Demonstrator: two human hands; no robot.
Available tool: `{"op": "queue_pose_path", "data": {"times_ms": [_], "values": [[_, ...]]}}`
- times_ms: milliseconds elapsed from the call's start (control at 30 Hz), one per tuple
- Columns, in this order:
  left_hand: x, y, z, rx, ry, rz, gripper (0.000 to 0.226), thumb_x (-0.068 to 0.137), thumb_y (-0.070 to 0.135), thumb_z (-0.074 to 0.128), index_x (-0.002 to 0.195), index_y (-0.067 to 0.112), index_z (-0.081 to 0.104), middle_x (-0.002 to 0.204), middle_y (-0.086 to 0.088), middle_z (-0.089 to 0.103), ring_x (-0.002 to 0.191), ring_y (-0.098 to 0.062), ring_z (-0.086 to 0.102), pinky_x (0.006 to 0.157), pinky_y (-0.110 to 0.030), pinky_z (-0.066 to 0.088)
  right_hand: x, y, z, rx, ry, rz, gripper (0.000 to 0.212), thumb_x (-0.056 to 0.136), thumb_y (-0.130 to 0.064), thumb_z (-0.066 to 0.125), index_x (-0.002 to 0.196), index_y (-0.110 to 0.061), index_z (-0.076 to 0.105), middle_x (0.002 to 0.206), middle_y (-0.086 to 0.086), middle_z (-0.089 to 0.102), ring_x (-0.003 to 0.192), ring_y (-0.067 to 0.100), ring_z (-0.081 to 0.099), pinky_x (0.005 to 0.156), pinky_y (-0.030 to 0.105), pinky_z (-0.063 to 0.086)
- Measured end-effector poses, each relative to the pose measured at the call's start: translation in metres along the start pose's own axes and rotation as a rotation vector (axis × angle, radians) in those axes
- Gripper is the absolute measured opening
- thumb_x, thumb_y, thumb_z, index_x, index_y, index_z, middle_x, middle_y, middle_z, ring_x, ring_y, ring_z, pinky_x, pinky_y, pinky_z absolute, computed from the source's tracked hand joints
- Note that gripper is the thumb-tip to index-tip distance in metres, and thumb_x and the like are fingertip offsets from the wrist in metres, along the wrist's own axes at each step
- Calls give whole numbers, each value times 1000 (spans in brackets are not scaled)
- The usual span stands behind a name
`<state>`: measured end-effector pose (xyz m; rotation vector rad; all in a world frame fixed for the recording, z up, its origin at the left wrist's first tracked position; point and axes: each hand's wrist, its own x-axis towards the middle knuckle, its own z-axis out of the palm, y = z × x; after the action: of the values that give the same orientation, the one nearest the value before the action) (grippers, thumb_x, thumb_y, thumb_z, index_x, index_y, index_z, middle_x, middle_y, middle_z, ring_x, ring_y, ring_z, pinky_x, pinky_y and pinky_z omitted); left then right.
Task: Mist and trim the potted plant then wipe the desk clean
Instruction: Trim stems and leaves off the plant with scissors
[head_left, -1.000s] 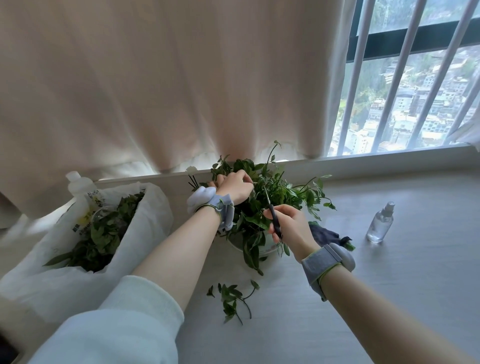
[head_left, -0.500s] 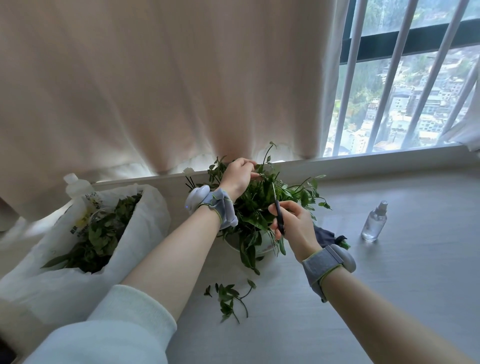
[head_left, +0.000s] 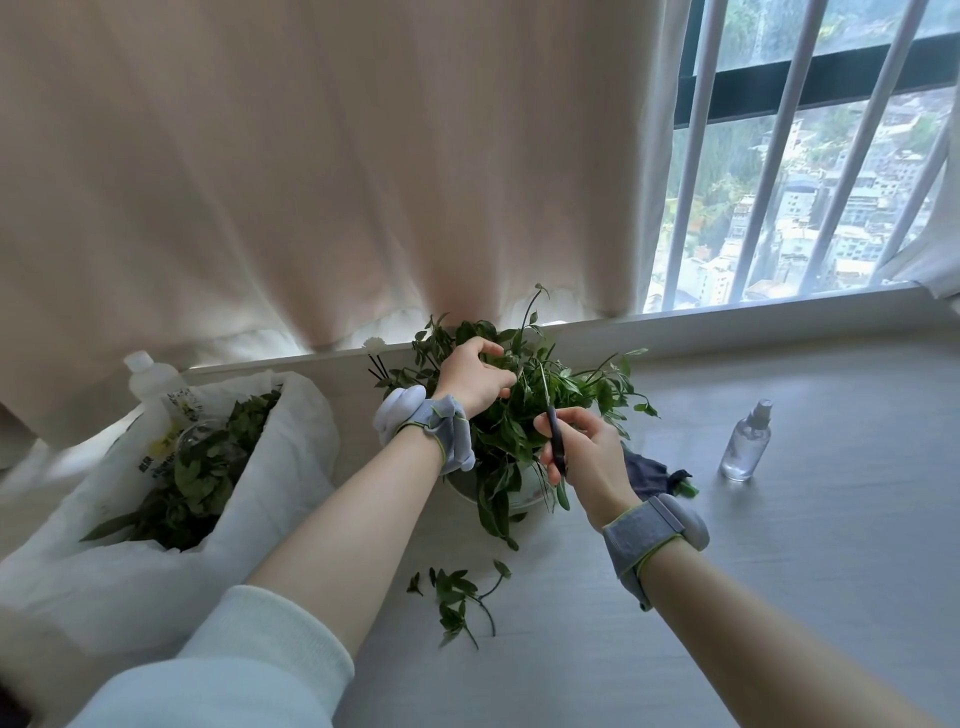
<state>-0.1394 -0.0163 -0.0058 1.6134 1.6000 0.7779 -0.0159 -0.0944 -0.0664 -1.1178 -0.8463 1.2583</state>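
Now: left hand (head_left: 470, 382) fingers pinch stems at 12 o'clock of potted plant (head_left: 582, 387); right hand (head_left: 592, 462) fingers curl round scissors (head_left: 557, 444). Hold stem steady, snip low, mind left fingers.

potted plant (head_left: 571, 384): one
scissors (head_left: 558, 452): one pair
spray bottle (head_left: 746, 441): one
white bag (head_left: 291, 467): one
capped bottle (head_left: 150, 376): one
dark cloth (head_left: 644, 467): one
cut sprigs (head_left: 454, 597): perhaps two, tangled

Pot (head_left: 524, 500) mostly behind leaves (head_left: 571, 387), scissors (head_left: 556, 441) tips lost among them
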Motion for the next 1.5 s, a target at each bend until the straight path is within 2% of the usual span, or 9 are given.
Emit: {"op": "queue_pose_path", "data": {"times_ms": [333,500,600,700,800,1067,1267,1367,1500], "values": [[5,-5,14,50,107,-13,21,79,30,74,77,16,59,72,-3,69,61,-19,68,64,-28,54,2,6,-4,2,22,9,8,91,-2,56,93,3,61,52,8,53,36,16,43,33,20,36],[7,-3,19,179,173,56,17,78,33,73,77,19,63,75,4,66,76,-18,65,71,-28,52,6,10,-8,8,14,12,6,91,-2,56,92,2,61,50,6,52,36,17,43,33,21,36],[8,-1,20,185,197,83,12,78,27,74,79,19,65,68,9,59,75,-14,61,69,-24,47,7,12,-9,1,9,12,6,91,-3,56,91,1,61,50,7,52,36,18,42,34,21,36],[9,0,20,184,195,110,7,80,26,71,85,22,70,74,5,64,76,-15,62,68,-23,46,8,14,-9,15,9,12,7,92,-2,54,90,1,61,50,5,54,36,17,42,34,21,35],[10,0,21,167,173,110,10,82,27,69,90,26,75,80,4,69,78,-14,62,68,-21,45,10,15,-10,-10,11,13,6,90,-4,58,91,1,62,51,10,51,36,18,41,34,21,35],[9,3,23,225,189,138,15,85,23,63,91,26,76,74,7,66,70,-12,60,62,-21,44,9,15,-12,-19,20,21,7,91,-5,58,94,0,61,55,9,54,35,15,44,38,23,38],[3,-4,21,-2,182,100,26,91,12,53,110,16,70,72,0,68,59,-17,66,74,-33,59,4,13,-13,-1,16,28,12,91,-3,57,99,6,60,56,12,50,32,11,43,33,18,35],[-3,-8,16,-51,187,80,30,91,7,52,118,13,63,86,-11,70,68,-24,70,73,-36,60,2,14,-14,15,13,30,14,92,-2,55,100,8,60,56,12,50,32,11,42,33,18,36],[-13,-13,9,-10,245,60,17,85,1,55,93,10,66,85,-12,69,76,-30,71,72,-40,60,-2,10,-15,-14,-16,50,11,91,-4,56,97,5,59,54,13,47,29,13,37,32,15,29]]}}
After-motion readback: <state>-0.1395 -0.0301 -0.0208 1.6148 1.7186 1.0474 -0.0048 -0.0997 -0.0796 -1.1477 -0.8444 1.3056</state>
